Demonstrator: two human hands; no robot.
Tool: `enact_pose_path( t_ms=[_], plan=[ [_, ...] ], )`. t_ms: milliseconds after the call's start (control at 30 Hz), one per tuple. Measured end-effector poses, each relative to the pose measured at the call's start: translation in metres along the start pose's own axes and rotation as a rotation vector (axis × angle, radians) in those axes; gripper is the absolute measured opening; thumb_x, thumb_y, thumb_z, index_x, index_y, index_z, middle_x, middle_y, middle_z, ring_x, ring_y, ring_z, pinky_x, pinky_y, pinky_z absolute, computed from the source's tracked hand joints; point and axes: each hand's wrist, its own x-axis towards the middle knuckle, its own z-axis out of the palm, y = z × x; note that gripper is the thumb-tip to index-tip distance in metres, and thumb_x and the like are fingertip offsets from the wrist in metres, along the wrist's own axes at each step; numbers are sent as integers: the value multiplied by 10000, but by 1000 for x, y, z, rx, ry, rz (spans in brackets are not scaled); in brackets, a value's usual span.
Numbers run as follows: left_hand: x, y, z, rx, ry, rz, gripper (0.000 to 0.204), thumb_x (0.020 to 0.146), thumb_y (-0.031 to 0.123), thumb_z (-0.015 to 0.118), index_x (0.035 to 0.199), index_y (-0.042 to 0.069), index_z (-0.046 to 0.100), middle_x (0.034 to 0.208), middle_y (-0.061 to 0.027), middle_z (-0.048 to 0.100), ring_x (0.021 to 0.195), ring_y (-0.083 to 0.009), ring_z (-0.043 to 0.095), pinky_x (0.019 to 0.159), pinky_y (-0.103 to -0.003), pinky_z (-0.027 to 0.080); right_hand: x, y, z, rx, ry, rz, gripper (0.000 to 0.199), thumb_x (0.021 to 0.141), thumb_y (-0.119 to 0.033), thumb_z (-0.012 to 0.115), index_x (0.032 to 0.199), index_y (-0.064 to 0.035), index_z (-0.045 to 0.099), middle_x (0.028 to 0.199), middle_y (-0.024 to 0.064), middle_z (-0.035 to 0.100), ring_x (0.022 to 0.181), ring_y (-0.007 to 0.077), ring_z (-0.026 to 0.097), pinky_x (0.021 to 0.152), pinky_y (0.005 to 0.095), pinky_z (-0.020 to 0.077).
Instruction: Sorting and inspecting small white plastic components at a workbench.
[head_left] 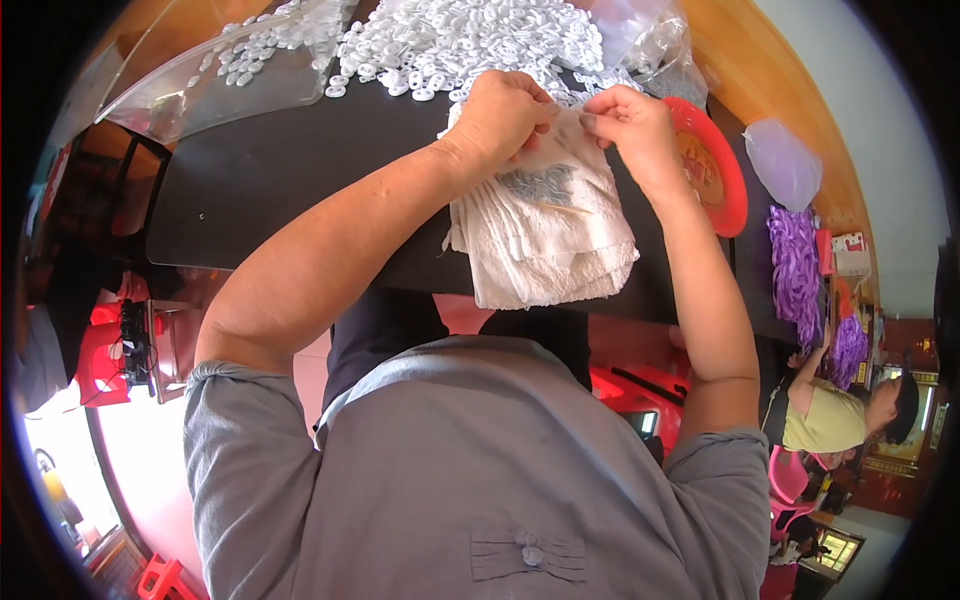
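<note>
Above the far part of a folded white towel (545,265), which lies at the table's near edge, both my hands are raised close together. My left hand (503,118) is closed in a pinch, its fingertips turned toward the right hand. My right hand (638,132) pinches with thumb and forefinger, a short gap from the left. Whatever is between the fingertips is too small to make out. A dark grey patch of thin, hair-like strands (540,186) rests on the towel below the hands. Just beyond them is a large heap of small white oval plastic pieces (470,40).
A clear plastic tray (290,92) with more white pieces stands far left on the black table (290,190). A red round dish (728,165) sits beside my right hand. Clear plastic bags (660,50), purple strips (795,265) and a seated person (825,418) are at the right.
</note>
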Motion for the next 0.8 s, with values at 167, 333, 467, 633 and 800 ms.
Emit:
enact_pose_path(
  t_ms=[167, 333, 467, 633, 800],
  plan=[
    [2, -2, 2, 1, 3, 20, 131, 839, 96, 644, 887, -25, 635, 672, -49, 592, 482, -88, 513, 389, -238, 366, -14, 6, 0, -184, 30, -90, 104, 806, -43, 697, 893, -3, 657, 759, 44, 678, 646, 129, 617, 597, 273, 468],
    [5, -4, 0, -11, -2, 19, 123, 843, 93, 642, 883, -23, 630, 677, -52, 596, 483, -91, 520, 386, -238, 370, -20, -14, -2, -888, 9, -207, 182, 799, -176, 682, 887, -20, 652, 839, 156, 669, 756, 331, 643, 676, 393, 487],
    [5, -4, 0, -51, -1, 23, 111, 848, 84, 637, 876, -24, 628, 679, -56, 596, 470, -96, 519, 372, -243, 361, -23, -26, 3, -705, 53, -85, 178, 809, -184, 672, 879, -22, 653, 863, 148, 673, 785, 341, 638, 692, 401, 487],
    [4, -4, 0, -57, 2, 34, 108, 852, 80, 635, 881, -25, 628, 678, -55, 595, 450, -98, 513, 361, -249, 353, -23, -15, 6, -570, 117, -277, 138, 841, -129, 642, 930, -23, 639, 835, 108, 668, 729, 236, 645, 653, 331, 480],
    [-4, 2, 2, -36, -7, 28, 117, 857, 93, 635, 898, -17, 626, 668, -50, 585, 443, -95, 502, 361, -251, 341, -21, -36, 5, -134, 60, -117, 116, 911, -126, 579, 958, -27, 618, 752, -29, 575, 654, 63, 515, 602, 210, 413]
  ],
)
